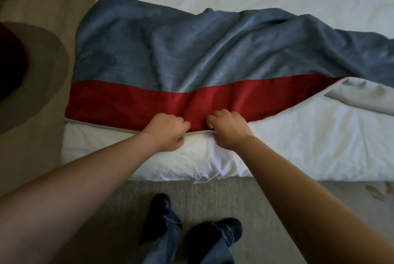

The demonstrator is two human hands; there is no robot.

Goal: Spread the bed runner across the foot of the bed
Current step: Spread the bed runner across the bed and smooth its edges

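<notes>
- Honestly, the bed runner (170,54) looks soft, floppy and fairly light, so I'd guess it'll wrinkle rather than slide flat.
- It lies across the foot of the bed (298,153): left end flat, right end bunched with its pale backing flipped up.
- Left hand (168,132) and right hand (229,129) sit close together, fingers curled, pinching the near red hem.
- Best grip is probably that hem, further right.
- Carpet (191,191) underfoot.

both forearms bare, reaching forward and converging; left hand (168,131) and right hand (229,128) knuckles up, right just beside left's thumb side, fingers curled, each gripping the bed runner (202,61) hem
</notes>
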